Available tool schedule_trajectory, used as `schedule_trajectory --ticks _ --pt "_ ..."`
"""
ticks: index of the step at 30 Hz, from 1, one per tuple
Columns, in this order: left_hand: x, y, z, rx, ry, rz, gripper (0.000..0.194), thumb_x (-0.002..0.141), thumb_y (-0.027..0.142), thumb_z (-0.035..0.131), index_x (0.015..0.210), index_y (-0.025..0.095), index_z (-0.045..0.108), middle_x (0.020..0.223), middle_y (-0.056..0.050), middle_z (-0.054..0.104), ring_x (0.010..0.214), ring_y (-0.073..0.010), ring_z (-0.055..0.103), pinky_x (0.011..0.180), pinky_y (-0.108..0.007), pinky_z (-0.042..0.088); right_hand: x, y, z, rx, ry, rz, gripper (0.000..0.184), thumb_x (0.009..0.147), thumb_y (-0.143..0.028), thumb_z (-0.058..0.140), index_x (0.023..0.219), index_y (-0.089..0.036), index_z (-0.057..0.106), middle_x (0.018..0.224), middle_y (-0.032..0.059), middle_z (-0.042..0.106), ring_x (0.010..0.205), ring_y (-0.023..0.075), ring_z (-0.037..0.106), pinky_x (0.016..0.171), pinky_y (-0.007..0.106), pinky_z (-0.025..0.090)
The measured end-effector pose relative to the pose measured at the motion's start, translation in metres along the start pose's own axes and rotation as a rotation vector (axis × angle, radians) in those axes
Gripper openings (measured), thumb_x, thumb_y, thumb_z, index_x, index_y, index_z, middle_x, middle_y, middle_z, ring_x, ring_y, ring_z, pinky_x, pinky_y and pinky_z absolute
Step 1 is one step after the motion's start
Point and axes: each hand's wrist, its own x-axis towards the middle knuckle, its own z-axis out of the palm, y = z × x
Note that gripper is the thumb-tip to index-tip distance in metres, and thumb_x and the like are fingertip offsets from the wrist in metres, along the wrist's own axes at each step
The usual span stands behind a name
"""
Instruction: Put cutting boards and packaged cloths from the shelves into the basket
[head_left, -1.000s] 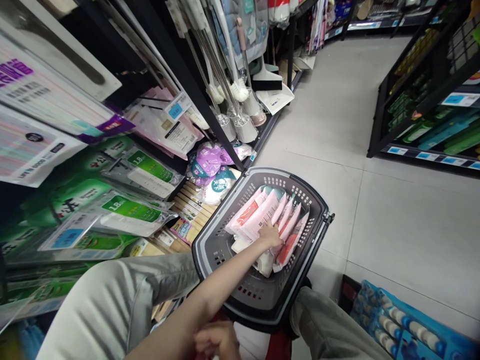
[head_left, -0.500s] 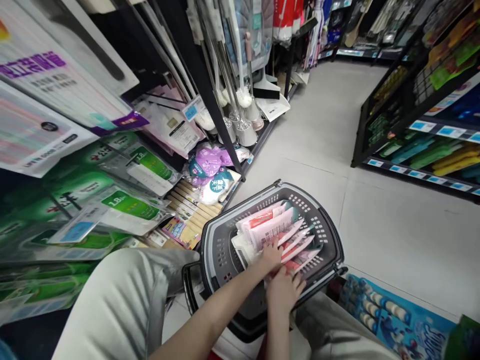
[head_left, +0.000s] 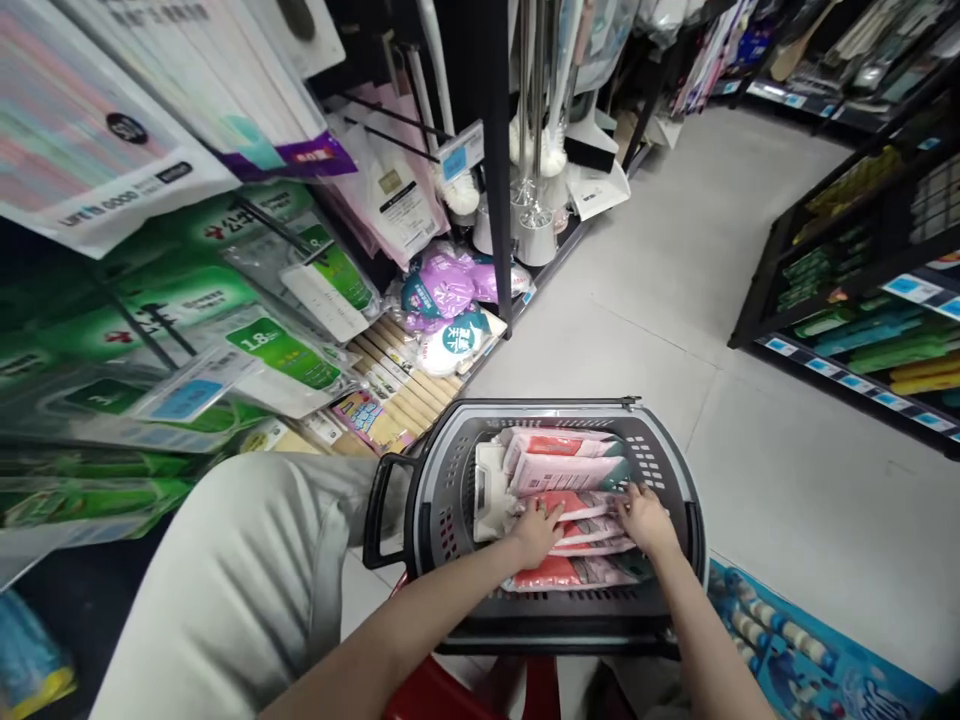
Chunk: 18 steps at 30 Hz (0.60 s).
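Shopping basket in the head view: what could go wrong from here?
The pink packets look soft and lie side by side; pressure from the left hand or right hand could crease or shift them. The basket handle juts out beside the left trouser leg and might snag it.

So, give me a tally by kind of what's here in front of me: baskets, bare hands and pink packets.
Basket: 1
Bare hands: 2, the left hand and the right hand
Pink packets: at least 5, as they overlap and the hands cover parts
Total: at least 8
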Motion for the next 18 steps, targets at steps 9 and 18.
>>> schedule_trajectory --ticks 9,18 --pt "-0.038 -0.024 0.0 -0.028 0.088 0.134 0.066 0.072 0.031 0.055 0.133 0.023 0.031 0.145 -0.012 0.019 0.122 -0.0373 0.031 0.098 -0.052 0.021 0.019 -0.048 0.026 -0.063 -0.195 -0.102 0.051 0.083 -0.051 0.029 0.115 -0.02 0.054 0.106 0.0147 0.06 0.097 0.0308 0.055 0.079 0.044 0.039" --pt "-0.024 -0.044 -0.03 -0.606 -0.135 -0.33 0.074 0.067 0.053 0.057 0.131 0.027 0.033 0.137 -0.009 0.038 0.122 -0.0298 0.038 0.098 -0.04 0.032 0.026 -0.047 0.041 -0.036 -0.35 -0.044 0.057 0.077 -0.061 0.033 0.128 -0.036 0.039 0.131 0.0121 0.042 0.113 0.0365 0.044 0.085 0.052 0.033"
